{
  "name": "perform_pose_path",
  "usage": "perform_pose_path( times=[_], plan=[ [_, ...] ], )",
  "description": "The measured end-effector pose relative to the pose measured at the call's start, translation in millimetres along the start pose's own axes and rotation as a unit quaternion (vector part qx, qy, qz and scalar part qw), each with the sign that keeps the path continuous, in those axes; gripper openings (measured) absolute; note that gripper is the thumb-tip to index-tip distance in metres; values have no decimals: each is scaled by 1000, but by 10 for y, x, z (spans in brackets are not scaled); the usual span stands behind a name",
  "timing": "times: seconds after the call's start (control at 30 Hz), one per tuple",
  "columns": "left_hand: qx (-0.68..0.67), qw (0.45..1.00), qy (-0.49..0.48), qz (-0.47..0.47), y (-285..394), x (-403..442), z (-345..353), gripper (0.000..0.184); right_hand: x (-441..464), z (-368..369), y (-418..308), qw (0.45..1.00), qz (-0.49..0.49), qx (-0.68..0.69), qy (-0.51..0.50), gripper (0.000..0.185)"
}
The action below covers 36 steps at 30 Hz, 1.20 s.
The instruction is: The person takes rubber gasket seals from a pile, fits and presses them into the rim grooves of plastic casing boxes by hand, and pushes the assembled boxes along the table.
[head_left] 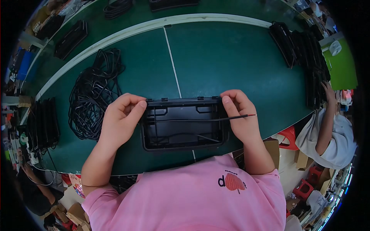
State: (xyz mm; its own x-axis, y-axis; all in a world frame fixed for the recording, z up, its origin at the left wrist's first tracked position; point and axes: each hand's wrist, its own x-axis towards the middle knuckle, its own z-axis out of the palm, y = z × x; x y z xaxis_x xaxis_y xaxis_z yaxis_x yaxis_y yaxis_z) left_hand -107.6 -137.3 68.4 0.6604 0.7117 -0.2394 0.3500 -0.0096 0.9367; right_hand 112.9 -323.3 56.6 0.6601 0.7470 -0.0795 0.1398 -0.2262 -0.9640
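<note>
A black plastic box (185, 134) lies in front of me on the green table, its hollow inside facing up. My left hand (124, 119) pinches its far left corner between thumb and fingers. At the far right corner, my right hand (241, 113) grips the rim the same way. A black cable (192, 120) runs across the box, and its reddish stripped end passes over my right hand. Clips or hinges show along the box's far edge. To the left of my left hand lies a tangled heap of black cables (92, 96).
Stacks of black boxes stand at the table's right end (308, 61) and left end (43, 123). A white strip (171, 57) divides the green tabletop (227, 61). A co-worker's arm (327, 123) reaches the right stack; another person sits at lower left. Red stools (304, 188) stand on the floor.
</note>
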Motion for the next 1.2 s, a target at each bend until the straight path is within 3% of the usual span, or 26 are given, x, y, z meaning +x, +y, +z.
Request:
perform_pose_path(
  times=[0.33, 0.47, 0.77, 0.9, 0.97, 1.0, 1.07, 1.1, 1.2],
  plan=[
    [-8, 996, 39, 77, -179, -65, 128, 12, -18, 36, 240, 1000, 7, -19, -14, 16],
    [-29, 999, 22, 29, -208, -23, 137, 15, 20, 78, 262, 997, -64, -30, 18, 21],
    [16, 990, 102, 101, -259, 174, 202, 16, 285, 123, 177, 994, -30, -101, 8, 21],
    [51, 979, 138, 144, -203, 228, 174, 14, 342, 77, 123, 998, -43, -53, -12, 20],
    [210, 903, 185, 326, -54, 101, 85, 14, 263, -67, 1, 992, -97, -53, -68, 21],
    [283, 863, 164, 385, -35, 25, 1, 17, 274, -160, -47, 992, -96, -54, -65, 21],
    [346, 816, 46, 460, 118, -115, -49, 29, 325, -338, -159, 962, 60, 161, -214, 30],
    [394, 785, 19, 477, 118, -145, -19, 42, 374, -377, -259, 927, 164, 255, -220, 33],
    [484, 750, -22, 449, 153, -206, 92, 55, 557, -406, -270, 952, 111, 241, -150, 32]
  ],
)
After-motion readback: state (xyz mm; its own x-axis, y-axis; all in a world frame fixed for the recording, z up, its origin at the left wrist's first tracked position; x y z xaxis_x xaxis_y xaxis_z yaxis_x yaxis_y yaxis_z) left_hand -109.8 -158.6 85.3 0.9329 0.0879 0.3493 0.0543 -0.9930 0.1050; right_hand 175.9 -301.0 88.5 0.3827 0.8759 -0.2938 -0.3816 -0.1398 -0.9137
